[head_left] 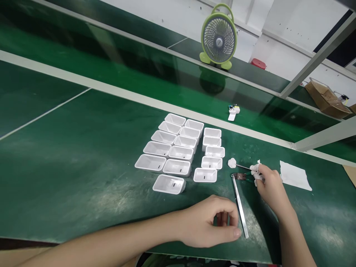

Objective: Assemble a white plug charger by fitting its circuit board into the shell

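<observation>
A small tool with a thin metal shaft (244, 167) lies on the green table (69, 159), right of centre, its far-left end touching a small white lump (231, 162) and its near-right end pinched in the right hand (268, 183). That hand's fingertips, which wear white covers (256, 171), close on the tool's end, and a dark, reddish-tipped cutter-like tool (241, 176) lies just beside them, on the near side of the shaft. A pair of metal tweezers (240, 205) lies flat on the table, running from beside the cutter towards the near edge. The left hand (211, 222) rests on the table just left of the tweezers' near end, its fingers curled loosely inward with the thumb stretched towards the tweezers; whether it touches them, or holds anything, I cannot tell. To the left of both hands stand white plastic shells (178, 154) in three rows running from near to far, open side up, and one of them (169, 184) sits alone at the near end. Right of the right hand lies a white sheet (295, 176). Farther off, a small white part with coloured bits (234, 110) lies on the green belt, a green desk fan (218, 37) stands behind it, and a cardboard box (326, 99) sits at the far right.
</observation>
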Demonstrator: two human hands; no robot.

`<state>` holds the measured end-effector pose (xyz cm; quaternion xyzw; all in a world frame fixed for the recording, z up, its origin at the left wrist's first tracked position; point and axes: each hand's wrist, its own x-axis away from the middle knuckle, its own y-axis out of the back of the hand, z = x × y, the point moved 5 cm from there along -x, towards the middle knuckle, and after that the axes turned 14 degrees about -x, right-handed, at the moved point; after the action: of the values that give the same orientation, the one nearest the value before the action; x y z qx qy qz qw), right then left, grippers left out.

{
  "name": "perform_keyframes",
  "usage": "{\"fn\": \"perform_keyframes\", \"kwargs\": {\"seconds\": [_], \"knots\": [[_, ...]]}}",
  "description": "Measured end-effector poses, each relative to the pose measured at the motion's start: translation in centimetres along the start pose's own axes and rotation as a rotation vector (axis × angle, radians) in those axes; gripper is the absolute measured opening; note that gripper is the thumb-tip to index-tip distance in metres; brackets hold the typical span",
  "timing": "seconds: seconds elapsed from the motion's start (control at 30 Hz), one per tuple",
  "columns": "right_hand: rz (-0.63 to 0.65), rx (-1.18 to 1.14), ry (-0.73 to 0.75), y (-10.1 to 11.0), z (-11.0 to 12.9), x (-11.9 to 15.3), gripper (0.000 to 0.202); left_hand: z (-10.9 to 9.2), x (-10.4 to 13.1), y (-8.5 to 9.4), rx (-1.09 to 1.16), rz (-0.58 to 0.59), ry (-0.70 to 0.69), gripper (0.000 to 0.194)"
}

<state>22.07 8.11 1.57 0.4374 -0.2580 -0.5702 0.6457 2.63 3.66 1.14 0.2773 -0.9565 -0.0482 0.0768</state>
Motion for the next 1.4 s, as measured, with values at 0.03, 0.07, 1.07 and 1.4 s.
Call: {"fn": "perform_keyframes", "kwargs": {"seconds": [0.03,0.07,1.07,1.4], "knots": [[-0.003,0.001,0.000,0.0,0.1,0.0,0.023,0.0,0.0,0.0,-0.002,-0.001,0.003,0.025],[-0.008,0.001,0.000,0.0,0.1,0.0,0.023,-0.1,0.0,0.0,-0.002,-0.001,0.005,0.025],[-0.015,0.104,0.058,0.7,1.3,0.4,0.022,-0.2,-0.1,0.1,-0.005,0.009,0.014,0.026],[-0.033,0.110,0.091,0.3,2.2,0.4,0.029,-0.2,-0.1,0.0,-0.016,0.010,0.033,0.026]]}}
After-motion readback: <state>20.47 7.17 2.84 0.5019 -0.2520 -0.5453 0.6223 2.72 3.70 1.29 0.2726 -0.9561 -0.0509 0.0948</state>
